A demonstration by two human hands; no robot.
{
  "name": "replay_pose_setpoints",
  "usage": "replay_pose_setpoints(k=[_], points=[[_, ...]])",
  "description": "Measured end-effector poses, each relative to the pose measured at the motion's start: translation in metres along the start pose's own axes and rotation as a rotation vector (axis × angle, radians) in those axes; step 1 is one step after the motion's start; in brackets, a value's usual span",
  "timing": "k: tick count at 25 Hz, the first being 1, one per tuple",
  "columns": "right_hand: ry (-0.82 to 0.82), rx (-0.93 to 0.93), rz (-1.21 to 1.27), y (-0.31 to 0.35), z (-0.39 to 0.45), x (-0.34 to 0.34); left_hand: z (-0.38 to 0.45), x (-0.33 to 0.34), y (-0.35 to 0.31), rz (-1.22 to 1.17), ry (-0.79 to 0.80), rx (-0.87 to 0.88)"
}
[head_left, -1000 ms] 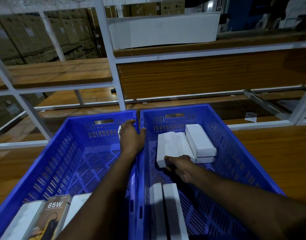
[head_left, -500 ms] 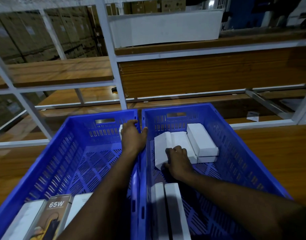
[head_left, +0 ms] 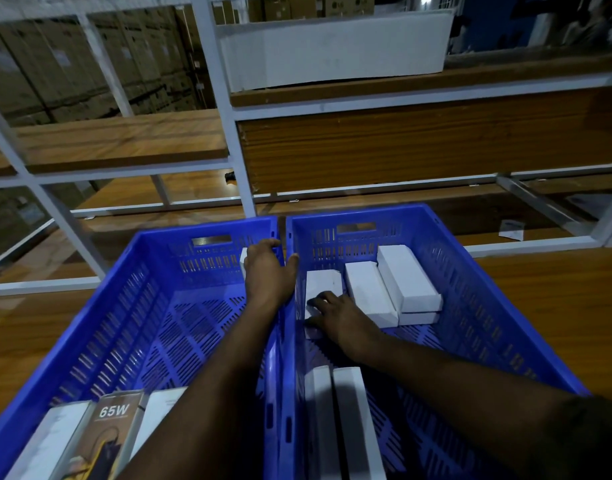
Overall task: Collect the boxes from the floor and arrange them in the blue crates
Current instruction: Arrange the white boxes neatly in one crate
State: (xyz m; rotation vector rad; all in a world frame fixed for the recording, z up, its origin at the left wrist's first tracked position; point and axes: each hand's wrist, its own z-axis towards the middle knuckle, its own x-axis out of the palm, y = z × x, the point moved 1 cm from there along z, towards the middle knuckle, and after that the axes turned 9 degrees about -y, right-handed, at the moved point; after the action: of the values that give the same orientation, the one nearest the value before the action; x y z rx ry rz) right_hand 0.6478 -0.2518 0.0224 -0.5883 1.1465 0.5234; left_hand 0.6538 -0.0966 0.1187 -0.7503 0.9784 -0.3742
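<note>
White boxes (head_left: 394, 285) crowd the right hand (head_left: 339, 315), grip clamped on one box (head_left: 323, 284); left hand (head_left: 268, 271) clasps crate rim (head_left: 284, 237).

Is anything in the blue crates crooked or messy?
A little. In the right crate, one white box lies slanted on top of the others, not flat in the row. The right hand is touching the leftmost box there. The left hand rests on the rim between the crates. Nothing looks damaged.
</note>
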Motion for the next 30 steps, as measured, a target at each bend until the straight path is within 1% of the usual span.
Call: replay_pose_setpoints(k=[2, 4, 6, 10, 13, 15, 18, 21, 23, 27, 29, 30], points=[[0.051, -0.045, -0.015, 0.0, 0.002, 0.0, 0.001, 0.001, 0.001, 0.005, 0.001, 0.012], [0.051, -0.059, -0.062, -0.003, 0.003, 0.001, 0.001, 0.001, 0.002, 0.008, -0.003, 0.014], [0.104, -0.003, -0.073, -0.004, 0.003, -0.001, 0.001, 0.001, 0.001, 0.008, -0.01, 0.01], [0.111, 0.082, -0.107, -0.008, 0.001, 0.009, 0.001, 0.001, 0.001, 0.0, -0.008, 0.0], [0.154, -0.046, -0.203, -0.003, 0.002, 0.006, 0.001, 0.0, 0.001, -0.009, -0.007, 0.002], [0.2, -0.073, -0.227, 0.0, 0.004, 0.005, 0.0, 0.0, 0.0, -0.008, -0.004, -0.001], [0.18, 0.045, -0.273, 0.005, 0.004, 0.0, 0.001, 0.0, 0.001, -0.008, -0.003, -0.012], [0.201, 0.109, -0.219, 0.007, 0.005, 0.009, 0.001, 0.0, 0.002, -0.005, -0.007, -0.01], [0.197, 0.136, -0.238, 0.006, 0.008, 0.007, 0.001, 0.0, 0.002, 0.004, -0.011, 0.0], [0.239, 0.135, -0.235, 0.002, 0.008, 0.007, -0.001, 0.001, 0.001, 0.043, -0.002, 0.043], [0.212, 0.165, -0.138, -0.002, 0.006, 0.001, -0.002, 0.001, 0.0, 0.078, 0.001, 0.076], [0.164, 0.208, -0.047, -0.004, 0.005, -0.004, -0.002, 0.0, -0.001, 0.091, -0.001, 0.086]])
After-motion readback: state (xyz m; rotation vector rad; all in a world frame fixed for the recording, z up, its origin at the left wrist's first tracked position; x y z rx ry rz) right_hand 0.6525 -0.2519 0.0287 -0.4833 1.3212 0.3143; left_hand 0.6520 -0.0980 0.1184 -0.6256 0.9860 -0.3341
